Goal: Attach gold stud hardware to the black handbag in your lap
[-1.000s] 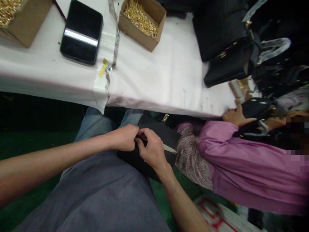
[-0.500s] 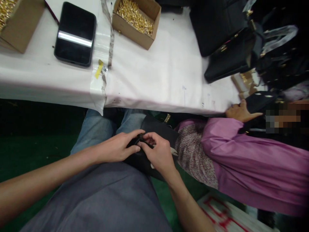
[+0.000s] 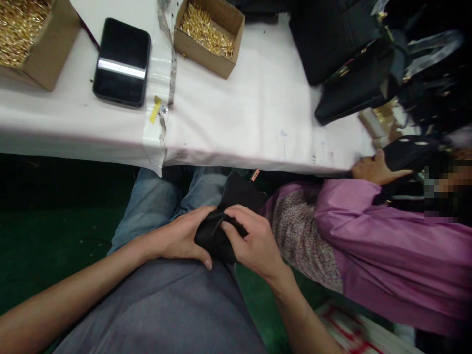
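Note:
A black leather-like bag (image 3: 241, 191) lies across my lap, just below the table edge; its full shape is hidden by my hands. My left hand (image 3: 180, 236) grips its near left side, thumb stretched along the front and the other fingers out of sight behind the material. With thumb and forefinger, my right hand (image 3: 254, 238) pinches a fold or edge of the same bag near its middle. A small gold-coloured metal fitting (image 3: 254, 175) sticks up at the bag's far end.
On the white-covered table (image 3: 236, 123) are a phone (image 3: 123, 59) and two cardboard boxes of gold-coloured metal pieces, one central (image 3: 206, 64), one left (image 3: 55, 54). Black bags (image 3: 346, 78) stand at the right. Beside me sits a co-worker in a purple sleeve (image 3: 368, 236), one hand (image 3: 372, 169) at the table edge.
My left thumb has moved away from my right fingertips and spread over the front of the bag. More of the bag's dark surface shows between my hands. The view has shifted slightly.

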`<action>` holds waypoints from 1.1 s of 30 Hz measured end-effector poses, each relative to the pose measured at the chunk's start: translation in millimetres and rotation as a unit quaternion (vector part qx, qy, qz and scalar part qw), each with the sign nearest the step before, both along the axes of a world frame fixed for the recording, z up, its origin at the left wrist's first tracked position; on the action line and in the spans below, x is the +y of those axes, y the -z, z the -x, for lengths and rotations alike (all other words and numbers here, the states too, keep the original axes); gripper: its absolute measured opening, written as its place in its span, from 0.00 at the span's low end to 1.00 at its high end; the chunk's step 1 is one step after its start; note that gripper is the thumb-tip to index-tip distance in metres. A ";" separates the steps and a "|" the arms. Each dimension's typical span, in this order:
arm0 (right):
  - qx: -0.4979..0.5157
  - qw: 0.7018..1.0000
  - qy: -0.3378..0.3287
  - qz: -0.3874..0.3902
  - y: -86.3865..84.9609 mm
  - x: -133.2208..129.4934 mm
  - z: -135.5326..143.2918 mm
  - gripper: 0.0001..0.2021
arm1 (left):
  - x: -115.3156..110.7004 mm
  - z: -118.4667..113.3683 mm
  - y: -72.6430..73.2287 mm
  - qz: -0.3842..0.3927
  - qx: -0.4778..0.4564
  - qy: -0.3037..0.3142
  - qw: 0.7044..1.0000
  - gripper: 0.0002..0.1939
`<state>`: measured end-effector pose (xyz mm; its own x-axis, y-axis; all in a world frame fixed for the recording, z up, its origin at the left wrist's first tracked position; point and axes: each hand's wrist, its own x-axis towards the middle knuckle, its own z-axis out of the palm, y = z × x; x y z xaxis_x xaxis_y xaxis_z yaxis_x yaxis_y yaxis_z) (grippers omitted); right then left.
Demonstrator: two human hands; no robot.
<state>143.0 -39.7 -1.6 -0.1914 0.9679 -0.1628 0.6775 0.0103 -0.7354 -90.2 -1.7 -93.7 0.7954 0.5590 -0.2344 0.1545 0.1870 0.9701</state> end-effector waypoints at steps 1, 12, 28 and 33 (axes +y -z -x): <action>0.002 1.000 -0.004 -0.017 -1.1 -0.7 0.9 0.08 | 1.4 -0.7 -1.0 -0.006 0.011 0.000 1.000 0.52; 0.028 0.998 -0.045 -0.018 -7.9 8.1 6.1 0.07 | -3.2 1.9 -13.8 -0.030 0.081 0.001 0.996 0.41; -0.006 0.997 -0.079 0.024 -4.8 8.8 9.4 0.06 | -11.2 -3.4 -15.7 0.017 0.084 -0.038 0.996 0.40; -0.062 0.994 -0.094 0.010 -1.3 4.0 10.5 0.08 | -12.5 -5.2 -13.7 0.007 0.090 -0.033 0.995 0.40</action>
